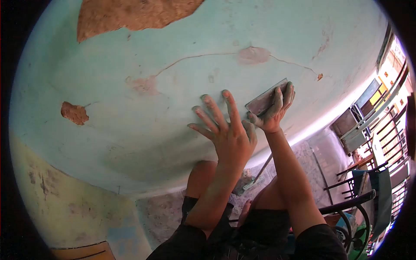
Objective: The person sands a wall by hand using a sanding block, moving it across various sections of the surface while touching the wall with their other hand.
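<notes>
My left hand point(232, 138) is open, its dusty fingers spread and fingertips resting against the pale green wall point(164, 104). To its right, my right hand point(276, 112) grips a flat grey rectangular piece point(261, 101) by its right part, holding it against the wall. I cannot make out what kind of piece it is. Grey dust coats the fingers of both hands. Above them a thin crack runs across the wall, passing a pinkish smoothed patch point(253, 55) and a second pinkish patch point(145, 86) farther left.
Brown bare spots show where paint is gone, a large one point(130, 15) at top and a smaller one point(74, 113) at left. Below, a long-handled tool point(255, 180) is on the floor by my legs. Black metal chair rails point(351, 201) stand at right, near a window grille.
</notes>
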{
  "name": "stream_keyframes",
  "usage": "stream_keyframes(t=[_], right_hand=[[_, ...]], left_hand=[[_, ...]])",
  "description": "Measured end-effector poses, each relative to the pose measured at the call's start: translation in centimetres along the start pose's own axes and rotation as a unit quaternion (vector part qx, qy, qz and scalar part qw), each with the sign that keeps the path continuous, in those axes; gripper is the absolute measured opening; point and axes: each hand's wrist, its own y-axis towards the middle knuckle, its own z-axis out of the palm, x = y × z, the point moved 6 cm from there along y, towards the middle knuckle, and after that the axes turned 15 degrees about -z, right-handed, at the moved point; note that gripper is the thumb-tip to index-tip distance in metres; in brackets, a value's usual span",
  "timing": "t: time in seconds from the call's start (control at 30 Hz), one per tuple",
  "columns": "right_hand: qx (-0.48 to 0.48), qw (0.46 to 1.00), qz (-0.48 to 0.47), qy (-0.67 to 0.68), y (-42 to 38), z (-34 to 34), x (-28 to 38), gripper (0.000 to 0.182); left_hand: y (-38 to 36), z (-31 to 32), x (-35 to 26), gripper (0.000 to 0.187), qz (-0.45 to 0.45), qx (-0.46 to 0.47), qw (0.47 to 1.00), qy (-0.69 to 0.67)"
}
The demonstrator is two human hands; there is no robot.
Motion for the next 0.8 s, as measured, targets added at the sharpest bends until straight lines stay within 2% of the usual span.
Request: stream_keyframes(t=[0.23,0.3,0.43,0.5,0.53,0.67,0.8], right_hand=[[0.005,1.0,-0.013,0.015,0.3,-0.5,0.1,0.106],[0.049,0.998,0.004,0.039,0.4,-1.1,-0.2,0.105],[0.099,0.993,-0.063,0.014,1.0,-2.3,-0.9,0.105],[0.126,0.985,-0.118,-0.004,1.7,-2.9,-0.7,0.092],[0.142,0.983,-0.12,0.002,1.8,-3.2,-1.0,0.093],[0.137,0.984,-0.108,0.031,1.7,-3.5,-1.5,0.098],[0.095,0.991,-0.078,0.044,1.1,-2.9,-2.0,0.093]], left_hand=[[0.0,0.3,0.0,0.09,0.001,-0.027,1.0,-0.001],[-0.1,0.5,-0.3,0.088,-0.011,-0.033,0.999,0.007],[0.1,1.6,-0.6,0.086,-0.03,-0.036,0.999,-0.017],[0.1,1.7,-0.7,0.086,-0.024,-0.109,0.993,-0.032],[0.1,2.1,-0.8,0.086,-0.019,-0.11,0.993,-0.033],[0.4,2.4,-0.5,0.086,-0.03,-0.117,0.993,-0.019],[0.5,2.2,-0.6,0.089,-0.042,-0.112,0.993,-0.01]])
